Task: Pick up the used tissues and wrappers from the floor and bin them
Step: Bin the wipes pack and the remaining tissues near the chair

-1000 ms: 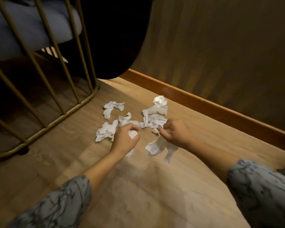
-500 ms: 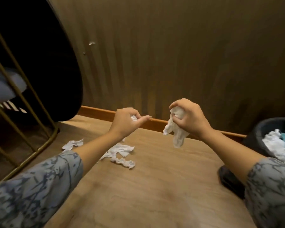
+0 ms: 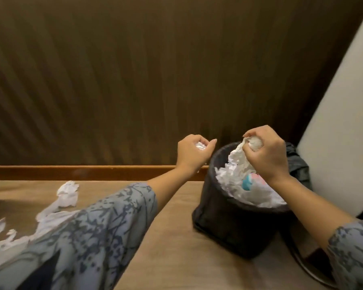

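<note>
A black bin (image 3: 235, 222) stands on the wooden floor at the right, heaped with white tissues and a blue and pink wrapper (image 3: 252, 183). My right hand (image 3: 266, 152) is directly over the bin's opening, shut on a crumpled white tissue (image 3: 239, 153) that hangs down into the heap. My left hand (image 3: 192, 154) hovers just left of the bin's rim, shut on a small balled tissue (image 3: 200, 145). Several crumpled tissues (image 3: 66, 194) lie on the floor at the left, partly hidden behind my left sleeve.
A brown ribbed wall with an orange-brown skirting board (image 3: 82, 172) runs behind the floor. A pale slanted panel (image 3: 344, 126) rises at the right behind the bin. A dark cable (image 3: 302, 266) curves on the floor near the bin's base.
The view has swung right from the tissue pile to the bin. Both hands carried their tissues rightward; the right hand now sits above the bin and the left beside its rim.
</note>
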### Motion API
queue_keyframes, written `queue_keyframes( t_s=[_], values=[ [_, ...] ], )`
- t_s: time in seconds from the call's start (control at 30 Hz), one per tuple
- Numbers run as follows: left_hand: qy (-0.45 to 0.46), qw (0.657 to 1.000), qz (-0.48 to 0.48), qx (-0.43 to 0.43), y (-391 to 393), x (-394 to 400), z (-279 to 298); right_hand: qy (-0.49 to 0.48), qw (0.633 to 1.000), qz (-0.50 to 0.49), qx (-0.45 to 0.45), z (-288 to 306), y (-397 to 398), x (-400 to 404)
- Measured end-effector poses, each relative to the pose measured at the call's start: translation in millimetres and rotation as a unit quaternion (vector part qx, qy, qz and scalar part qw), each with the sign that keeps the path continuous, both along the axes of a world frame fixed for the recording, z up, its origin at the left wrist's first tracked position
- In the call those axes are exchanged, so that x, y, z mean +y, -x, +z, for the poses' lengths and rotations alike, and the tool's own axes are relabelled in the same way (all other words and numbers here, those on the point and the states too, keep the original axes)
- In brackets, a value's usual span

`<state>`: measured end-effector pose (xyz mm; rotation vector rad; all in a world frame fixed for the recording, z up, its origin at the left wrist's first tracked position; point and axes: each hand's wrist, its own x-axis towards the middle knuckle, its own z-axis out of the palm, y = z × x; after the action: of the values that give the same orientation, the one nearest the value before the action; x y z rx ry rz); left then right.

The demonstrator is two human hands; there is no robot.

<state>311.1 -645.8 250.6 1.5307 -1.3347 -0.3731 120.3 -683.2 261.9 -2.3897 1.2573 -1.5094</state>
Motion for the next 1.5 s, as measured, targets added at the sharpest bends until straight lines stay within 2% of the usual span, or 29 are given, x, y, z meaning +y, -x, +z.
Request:
queue_keyframes(
  t_s=[0.13, 0.2, 0.23, 0.3, 0.37, 0.43, 0.5, 0.6, 0.7, 0.83, 1.03, 1.17, 1.3, 1.4, 1.5],
  values=[
    [-0.021, 0.993, 0.007, 0.113, 70, -37, -10, -0.006, 0.993, -0.116, 0.025, -9, 49, -13],
    [-0.037, 0.991, -0.008, 0.128, 94, -47, -19, -0.02, 0.987, -0.155, 0.024, -19, 63, -18],
    [-0.057, 0.993, -0.021, 0.101, 101, -52, -27, -0.036, 0.986, -0.159, 0.017, -24, 66, -20],
    [-0.149, 0.986, -0.061, -0.035, 105, -54, -42, -0.091, 0.985, -0.145, 0.026, -38, 68, -24],
    [-0.238, 0.948, -0.106, -0.181, 98, -49, -54, -0.192, 0.965, -0.132, 0.122, -56, 64, -24],
    [-0.239, 0.933, -0.13, -0.237, 85, -38, -61, -0.307, 0.922, -0.115, 0.205, -75, 57, -21],
    [-0.203, 0.938, -0.136, -0.245, 64, -27, -62, -0.346, 0.906, -0.105, 0.219, -82, 47, -14],
    [-0.181, 0.936, -0.145, -0.266, 17, -17, -59, -0.291, 0.932, -0.118, 0.182, -77, 25, -1],
    [-0.18, 0.928, -0.132, -0.298, -41, -4, -57, -0.243, 0.954, -0.08, 0.157, -64, -12, 11],
    [-0.18, 0.93, -0.102, -0.305, -123, 22, -54, -0.2, 0.961, -0.014, 0.192, -58, -92, 25],
    [-0.196, 0.913, -0.077, -0.349, -267, 75, -58, -0.214, 0.956, 0.08, 0.184, -57, -250, 64],
    [-0.214, 0.917, -0.06, -0.332, -373, 113, -68, -0.216, 0.939, 0.138, 0.231, -59, -363, 94],
    [-0.228, 0.941, -0.009, -0.25, -473, 158, -100, -0.212, 0.916, 0.177, 0.29, -74, -464, 123],
    [-0.239, 0.951, 0.019, -0.196, -536, 199, -134, -0.271, 0.901, 0.158, 0.3, -106, -525, 144],
    [-0.274, 0.944, 0.044, -0.18, -593, 252, -179, -0.388, 0.845, 0.167, 0.327, -151, -565, 164]
  ],
)
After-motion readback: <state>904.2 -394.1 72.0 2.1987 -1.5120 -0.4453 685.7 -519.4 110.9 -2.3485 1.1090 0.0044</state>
